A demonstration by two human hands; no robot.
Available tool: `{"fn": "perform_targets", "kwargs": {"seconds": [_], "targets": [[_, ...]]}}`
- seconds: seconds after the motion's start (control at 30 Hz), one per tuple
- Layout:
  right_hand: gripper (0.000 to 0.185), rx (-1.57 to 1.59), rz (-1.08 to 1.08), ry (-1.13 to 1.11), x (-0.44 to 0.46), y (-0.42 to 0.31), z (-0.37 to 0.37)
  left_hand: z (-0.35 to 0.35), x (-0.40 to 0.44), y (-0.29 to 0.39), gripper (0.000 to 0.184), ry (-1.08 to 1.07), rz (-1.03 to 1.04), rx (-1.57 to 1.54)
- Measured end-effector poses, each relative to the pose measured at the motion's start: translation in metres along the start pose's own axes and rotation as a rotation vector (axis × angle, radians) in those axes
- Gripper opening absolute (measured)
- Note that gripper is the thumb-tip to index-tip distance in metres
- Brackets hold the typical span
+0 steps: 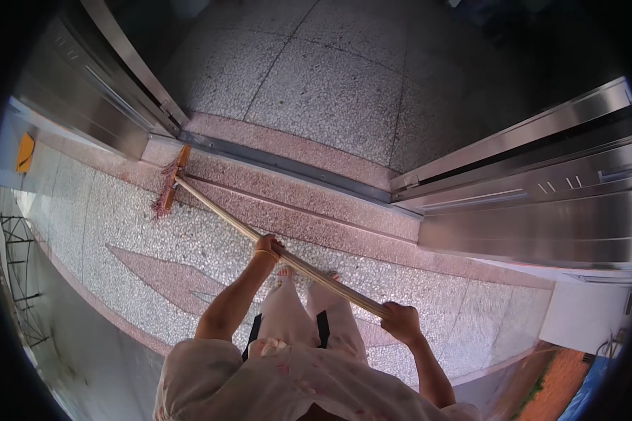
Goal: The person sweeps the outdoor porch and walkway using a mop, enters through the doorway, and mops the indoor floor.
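A long broom handle (225,216) runs slantwise across the view, from upper left to lower right. My left hand (267,245) is wrapped round its middle, with a thin band at the wrist. Near the handle's lower right end, my right hand (401,321) is closed round it. The broom head (170,184), orange with reddish bristles, rests on the speckled floor (211,245) at the left, beside the low step by the doorway.
Metal door panels stand at the left (91,98) and right (534,210) of the doorway, with a metal threshold strip (288,170) between them. A yellow object (25,153) is at the far left. A white box (584,309) stands at the right.
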State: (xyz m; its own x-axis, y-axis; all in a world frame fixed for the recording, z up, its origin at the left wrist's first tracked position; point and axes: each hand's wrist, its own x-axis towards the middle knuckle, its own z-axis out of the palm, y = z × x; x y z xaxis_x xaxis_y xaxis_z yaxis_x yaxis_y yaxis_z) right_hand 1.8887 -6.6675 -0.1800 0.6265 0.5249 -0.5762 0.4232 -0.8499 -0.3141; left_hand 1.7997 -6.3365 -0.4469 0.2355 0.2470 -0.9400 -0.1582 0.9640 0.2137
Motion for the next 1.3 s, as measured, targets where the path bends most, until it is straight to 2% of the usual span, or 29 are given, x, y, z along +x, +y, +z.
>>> {"fn": "perform_targets", "kwargs": {"seconds": [0.03, 0.13, 0.23, 0.3, 0.4, 0.43, 0.5, 0.53, 0.57, 0.67, 0.73, 0.83, 0.9, 0.97, 1.0, 1.07, 1.2, 1.23, 1.3], "targets": [[0.026, 0.012, 0.019, 0.042, -0.008, 0.008, -0.007, 0.013, -0.008, -0.007, 0.009, -0.034, -0.036, -0.013], [0.030, 0.057, 0.117, 0.160, -0.039, 0.043, -0.017, 0.054, -0.035, -0.046, 0.011, -0.084, -0.097, 0.071], [0.026, 0.091, 0.196, 0.182, -0.074, 0.084, -0.024, 0.094, -0.060, -0.098, 0.006, -0.191, -0.136, 0.108], [0.021, 0.109, 0.245, 0.172, -0.099, 0.102, -0.035, 0.118, -0.064, -0.135, 0.010, -0.204, -0.256, 0.173], [0.032, 0.238, 0.320, 0.228, -0.124, 0.126, -0.056, 0.161, -0.069, -0.193, 0.013, -0.218, -0.319, 0.264], [0.028, 0.263, 0.265, 0.247, -0.134, 0.131, -0.062, 0.173, -0.071, -0.208, 0.007, -0.244, -0.309, 0.340], [0.025, 0.284, 0.208, 0.267, -0.127, 0.140, -0.082, 0.191, -0.056, -0.251, 0.007, -0.242, -0.269, 0.425], [0.025, 0.295, 0.238, 0.256, -0.116, 0.143, -0.094, 0.178, 0.024, -0.319, 0.008, -0.242, -0.221, 0.412], [0.025, 0.307, 0.269, 0.243, -0.105, 0.145, -0.105, 0.199, 0.013, -0.325, 0.008, -0.229, -0.222, 0.454], [0.024, 0.352, 0.378, 0.181, -0.074, 0.141, -0.128, 0.246, -0.019, -0.326, 0.009, -0.186, -0.305, 0.632], [0.024, 0.369, 0.461, 0.124, -0.059, 0.142, -0.149, 0.274, -0.019, -0.338, 0.010, -0.201, -0.349, 0.632], [0.023, 0.407, 0.491, 0.117, -0.028, 0.144, -0.181, 0.340, -0.040, -0.318, 0.007, -0.004, -0.299, 0.797], [0.023, 0.431, 0.478, 0.140, 0.003, 0.146, -0.202, 0.363, -0.008, -0.321, 0.009, -0.032, -0.276, 0.835], [0.026, 0.428, 0.440, 0.063, 0.038, 0.146, -0.210, 0.369, 0.066, -0.346, 0.015, -0.021, -0.244, 0.860], [0.026, 0.428, 0.441, 0.048, 0.059, 0.147, -0.213, 0.406, 0.026, -0.300, 0.014, 0.036, -0.172, 0.863], [0.028, 0.515, 0.619, 0.101, 0.105, 0.148, -0.215, 0.447, 0.051, -0.273, 0.014, 0.023, -0.119, 0.943], [0.024, 0.514, 0.568, -0.053, 0.208, 0.142, -0.257, 0.537, 0.107, -0.226, 0.011, 0.041, -0.027, 0.914], [0.026, 0.604, 0.600, -0.067, 0.241, 0.127, -0.279, 0.566, 0.111, -0.202, 0.008, -0.012, -0.025, 0.947], [0.028, 0.694, 0.643, -0.091, 0.294, 0.119, -0.293, 0.620, 0.137, -0.167, 0.008, 0.025, -0.010, 0.941]]}}
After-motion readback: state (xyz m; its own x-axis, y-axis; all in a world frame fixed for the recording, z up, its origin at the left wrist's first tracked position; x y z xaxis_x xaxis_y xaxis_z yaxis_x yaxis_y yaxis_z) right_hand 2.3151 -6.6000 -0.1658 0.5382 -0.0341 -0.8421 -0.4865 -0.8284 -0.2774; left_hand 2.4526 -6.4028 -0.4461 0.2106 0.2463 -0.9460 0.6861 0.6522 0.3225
